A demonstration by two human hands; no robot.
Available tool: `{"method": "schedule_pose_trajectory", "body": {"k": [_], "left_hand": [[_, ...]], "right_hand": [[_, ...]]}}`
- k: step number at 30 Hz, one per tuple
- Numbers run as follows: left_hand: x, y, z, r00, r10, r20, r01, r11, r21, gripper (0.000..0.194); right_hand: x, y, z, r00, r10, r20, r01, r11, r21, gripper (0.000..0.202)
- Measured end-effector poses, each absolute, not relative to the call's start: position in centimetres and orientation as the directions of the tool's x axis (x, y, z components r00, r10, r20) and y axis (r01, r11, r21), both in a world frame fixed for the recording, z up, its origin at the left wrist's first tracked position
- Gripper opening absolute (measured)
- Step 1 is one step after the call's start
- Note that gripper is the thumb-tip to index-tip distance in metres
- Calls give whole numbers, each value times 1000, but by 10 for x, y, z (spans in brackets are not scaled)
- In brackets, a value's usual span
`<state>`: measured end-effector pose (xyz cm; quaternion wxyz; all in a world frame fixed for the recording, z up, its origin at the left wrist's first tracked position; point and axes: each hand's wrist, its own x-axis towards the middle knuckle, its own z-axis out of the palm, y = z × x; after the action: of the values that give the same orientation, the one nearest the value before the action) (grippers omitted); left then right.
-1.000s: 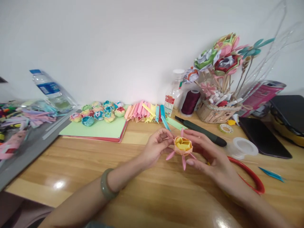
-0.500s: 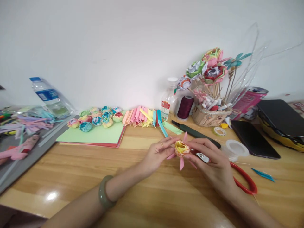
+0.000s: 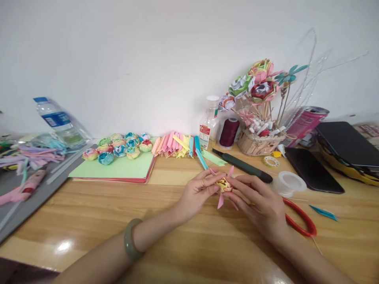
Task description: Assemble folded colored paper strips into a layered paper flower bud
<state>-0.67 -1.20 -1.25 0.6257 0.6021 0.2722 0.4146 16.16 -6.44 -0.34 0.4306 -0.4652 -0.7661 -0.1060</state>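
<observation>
Between my two hands is a small paper flower, yellow inside with pink petals sticking outward. My left hand pinches its left side with thumb and forefinger. From the right, the fingertips of my right hand press on the flower's edge, covering part of it. Beneath and beside my right hand lie red-handled scissors, their blades hidden by the hand. A blue folded paper piece rests farther right. Just beyond the flower is a dark green craft knife.
Several finished paper flowers sit on green paper sheets. Folded paper strips stand beside them. Along the wall are a bottle, a purple thread spool and a flower basket. A phone and clear spool lie right.
My fingers have closed in over the flower, covering more of its yellow centre. The flower has tilted and turned slightly. The whole view has shifted a little.
</observation>
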Motion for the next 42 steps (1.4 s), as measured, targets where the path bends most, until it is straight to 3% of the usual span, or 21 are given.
{"method": "schedule_pose_trajectory", "body": {"k": [4, 10, 13, 18, 24, 28, 32, 34, 37, 39, 42], "left_hand": [[-7, -13, -11, 501, 856, 129, -176, -45, 983, 28], [-9, -10, -9, 488, 873, -5, -362, 207, 909, 47], [-9, -5, -7, 445, 894, -51, -420, 259, 870, 58], [-8, -1, -6, 446, 882, -149, -404, 348, 846, 34], [-9, -3, 0, 427, 883, -195, -322, 350, 880, 33], [-9, -3, 0, 353, 931, -93, -268, 196, 943, 26], [-12, -9, -1, 289, 939, 186, -95, -165, 982, 20], [-14, -13, 0, 262, 868, 422, 7, -439, 899, 15], [-15, -20, 3, 312, 630, 712, 43, -757, 652, 10], [-15, -24, 4, 340, 523, 782, 26, -836, 548, 13], [-13, -26, 4, 326, 483, 813, 21, -863, 504, 15]], "right_hand": [[160, -64, -5, -182, 650, 738, 803, 532, -270, 25], [159, -62, 1, -62, 815, 576, 535, 514, -670, 22], [158, -60, 0, 3, 869, 496, 421, 449, -788, 15], [157, -58, -4, 29, 869, 495, 433, 435, -790, 8], [156, -57, -4, -25, 859, 512, 504, 453, -735, 8], [156, -58, -3, -116, 820, 560, 584, 512, -629, 5], [156, -63, 3, -74, 749, 658, 690, 515, -508, 9], [156, -66, 7, -31, 660, 751, 753, 509, -416, 15], [153, -72, 11, -125, 546, 828, 787, 562, -252, 27], [151, -76, 11, -212, 504, 837, 756, 627, -187, 33], [150, -79, 11, -246, 481, 841, 726, 667, -169, 37]]}}
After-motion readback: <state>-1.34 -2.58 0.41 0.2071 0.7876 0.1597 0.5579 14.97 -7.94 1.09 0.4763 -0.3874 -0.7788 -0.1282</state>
